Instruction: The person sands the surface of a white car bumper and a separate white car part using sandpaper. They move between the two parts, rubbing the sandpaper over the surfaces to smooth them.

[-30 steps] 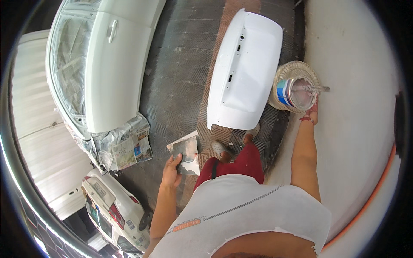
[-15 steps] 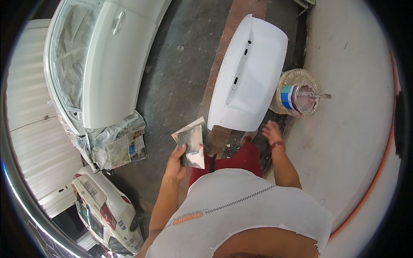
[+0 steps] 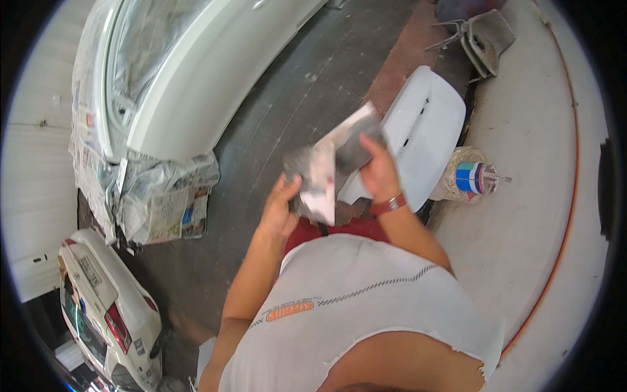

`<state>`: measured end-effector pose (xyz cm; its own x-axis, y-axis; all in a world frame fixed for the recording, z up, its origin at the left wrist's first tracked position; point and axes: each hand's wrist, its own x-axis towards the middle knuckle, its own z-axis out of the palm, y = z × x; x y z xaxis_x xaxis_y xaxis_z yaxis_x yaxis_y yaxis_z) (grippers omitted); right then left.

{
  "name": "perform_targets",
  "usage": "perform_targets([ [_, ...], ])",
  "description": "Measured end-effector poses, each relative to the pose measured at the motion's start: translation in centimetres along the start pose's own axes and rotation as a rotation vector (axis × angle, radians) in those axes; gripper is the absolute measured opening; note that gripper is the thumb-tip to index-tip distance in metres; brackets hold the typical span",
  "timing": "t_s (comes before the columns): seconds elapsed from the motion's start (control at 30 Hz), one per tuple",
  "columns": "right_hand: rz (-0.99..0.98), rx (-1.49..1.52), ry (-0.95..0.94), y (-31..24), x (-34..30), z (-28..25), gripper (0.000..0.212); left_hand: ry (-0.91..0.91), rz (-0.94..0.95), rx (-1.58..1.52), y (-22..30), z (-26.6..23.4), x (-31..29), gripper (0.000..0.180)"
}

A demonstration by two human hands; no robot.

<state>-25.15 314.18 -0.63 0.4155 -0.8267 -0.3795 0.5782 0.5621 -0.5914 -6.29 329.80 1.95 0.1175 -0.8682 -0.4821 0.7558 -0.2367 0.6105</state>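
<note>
My left hand [image 3: 279,204] grips a flat grey rectangular plate [image 3: 319,191] with pale pinkish smears, thumb on top. Just up and to the right, my right hand [image 3: 379,171] holds a second thin dark grey plate [image 3: 351,149] with a pale pinkish edge. The two plates meet or overlap in front of my waist; motion blurs them, and I cannot tell if they touch. Partly hidden behind my right hand and forearm is a white car boot lid [image 3: 436,121]. Beyond it to the right, a blue, white and red can [image 3: 469,178] has a stick poking out.
A pale car body [image 3: 196,85] fills the upper left, its window masked and its end wrapped in newspaper [image 3: 171,209]. Another white car [image 3: 108,294] is at lower left. A grey chair [image 3: 486,42] stands at upper right. An orange hose [image 3: 563,248] runs along the right wall.
My right hand, bare before, has come up from near the boot lid and now holds one of the plates. The left hand has risen slightly. The whole view has shifted.
</note>
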Motion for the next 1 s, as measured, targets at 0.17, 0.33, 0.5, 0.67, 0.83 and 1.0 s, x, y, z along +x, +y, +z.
perform_targets([
  [0.17, -0.660, -1.339, -0.454, -0.1, -0.4, 11.3, 0.056, 0.173, 0.313, 0.194, 8.0, -5.8, -2.0, 0.067],
  [0.33, -1.014, -1.993, -0.711, 5.5, 0.0, 17.4, 0.070, 0.329, 0.569, 0.386, 10.6, -7.7, -0.8, 0.074],
  [0.5, -0.891, -2.007, -0.926, 6.1, 1.7, 17.8, 0.057, 0.533, 0.671, 0.175, 13.0, -9.7, 2.2, 0.068],
  [0.67, -1.037, -1.781, -0.973, 4.1, 5.1, 18.8, 0.059, 0.415, 0.590, -0.009, 16.6, -9.0, 7.5, 0.056],
  [0.83, -0.779, -1.678, -0.733, 2.5, 15.5, 16.5, 0.066, 0.219, 0.524, 0.081, 18.8, -4.3, 16.8, 0.056],
  [1.0, -0.594, -1.490, -0.418, -7.1, 29.0, 12.2, 0.069, 0.206, 0.237, 0.222, 20.6, 2.7, 29.6, 0.062],
])
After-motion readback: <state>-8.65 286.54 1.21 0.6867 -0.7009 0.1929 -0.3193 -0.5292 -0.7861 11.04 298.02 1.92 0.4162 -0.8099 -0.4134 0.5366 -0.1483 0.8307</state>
